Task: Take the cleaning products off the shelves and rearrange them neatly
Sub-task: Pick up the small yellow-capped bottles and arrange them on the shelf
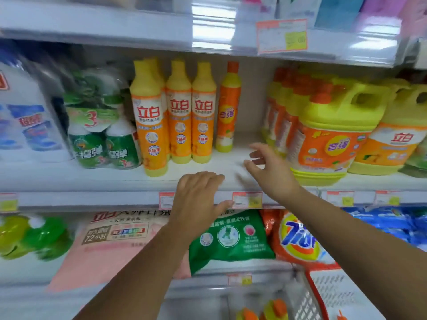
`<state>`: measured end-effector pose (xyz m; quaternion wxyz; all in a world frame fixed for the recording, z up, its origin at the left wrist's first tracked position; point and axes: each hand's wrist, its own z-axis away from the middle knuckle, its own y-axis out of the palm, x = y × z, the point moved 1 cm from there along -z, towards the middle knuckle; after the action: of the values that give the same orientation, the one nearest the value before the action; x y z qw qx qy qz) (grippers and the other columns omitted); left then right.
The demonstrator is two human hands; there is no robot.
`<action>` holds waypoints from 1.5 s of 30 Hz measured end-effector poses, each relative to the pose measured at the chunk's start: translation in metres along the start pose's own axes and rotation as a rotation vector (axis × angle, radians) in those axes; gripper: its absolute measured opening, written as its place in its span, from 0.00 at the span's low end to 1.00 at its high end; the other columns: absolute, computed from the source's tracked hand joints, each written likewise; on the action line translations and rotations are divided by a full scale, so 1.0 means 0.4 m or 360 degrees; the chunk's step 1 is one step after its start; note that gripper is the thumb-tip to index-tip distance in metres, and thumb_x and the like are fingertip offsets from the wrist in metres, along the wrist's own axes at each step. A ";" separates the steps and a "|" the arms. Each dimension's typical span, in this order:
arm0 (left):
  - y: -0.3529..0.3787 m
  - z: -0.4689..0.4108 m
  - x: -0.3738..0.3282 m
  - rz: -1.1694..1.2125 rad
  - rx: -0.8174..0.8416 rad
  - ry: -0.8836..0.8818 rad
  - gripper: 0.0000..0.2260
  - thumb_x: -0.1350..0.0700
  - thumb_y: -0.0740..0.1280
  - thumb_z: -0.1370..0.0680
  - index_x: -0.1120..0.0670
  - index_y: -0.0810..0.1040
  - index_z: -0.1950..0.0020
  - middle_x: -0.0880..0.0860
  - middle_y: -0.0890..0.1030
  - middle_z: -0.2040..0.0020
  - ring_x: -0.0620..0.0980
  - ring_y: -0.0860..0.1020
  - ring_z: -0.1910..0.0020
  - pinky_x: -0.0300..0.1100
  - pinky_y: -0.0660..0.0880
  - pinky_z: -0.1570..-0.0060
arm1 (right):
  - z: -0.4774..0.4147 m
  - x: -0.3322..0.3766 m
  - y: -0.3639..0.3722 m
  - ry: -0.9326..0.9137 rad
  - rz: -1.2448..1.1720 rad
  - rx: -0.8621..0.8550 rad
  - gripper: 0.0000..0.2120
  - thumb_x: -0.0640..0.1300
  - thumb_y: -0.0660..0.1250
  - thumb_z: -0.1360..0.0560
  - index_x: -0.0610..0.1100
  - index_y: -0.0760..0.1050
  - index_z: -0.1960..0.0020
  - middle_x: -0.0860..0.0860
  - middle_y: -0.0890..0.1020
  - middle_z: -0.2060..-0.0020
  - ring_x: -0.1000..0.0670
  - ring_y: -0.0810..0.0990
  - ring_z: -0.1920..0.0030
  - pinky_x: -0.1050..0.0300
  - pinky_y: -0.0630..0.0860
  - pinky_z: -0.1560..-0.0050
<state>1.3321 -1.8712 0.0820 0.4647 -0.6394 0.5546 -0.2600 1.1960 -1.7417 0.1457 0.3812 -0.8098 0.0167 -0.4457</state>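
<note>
Middle shelf [92, 179]: yellow detergent bottles [178, 112] and one orange bottle [227, 107] are standing upright. Left hand [198, 192] is lying flat, released, over the shelf edge. Right hand [268, 167] is hovering, fingers spread, grasping nothing.

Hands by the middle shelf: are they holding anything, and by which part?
Nothing is held. The left hand lies spread at the front edge of the shelf; the right hand hovers above it with fingers spread, gripping nothing.
</note>
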 end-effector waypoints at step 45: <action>-0.250 0.277 -0.315 0.1756 0.0950 -0.0495 0.31 0.58 0.79 0.32 0.38 0.70 0.36 0.41 0.82 0.42 0.41 0.81 0.44 0.44 0.78 0.40 | 0.431 0.134 -0.258 0.0179 -0.1067 -0.0066 0.37 0.51 0.78 0.36 0.58 0.67 0.30 0.57 0.83 0.48 0.59 0.84 0.53 0.63 0.79 0.62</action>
<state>1.4414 -1.7221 0.1452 0.7628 -0.1336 0.6319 -0.0303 1.3227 -1.5841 0.1952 0.1954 -0.7520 -0.2206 -0.5897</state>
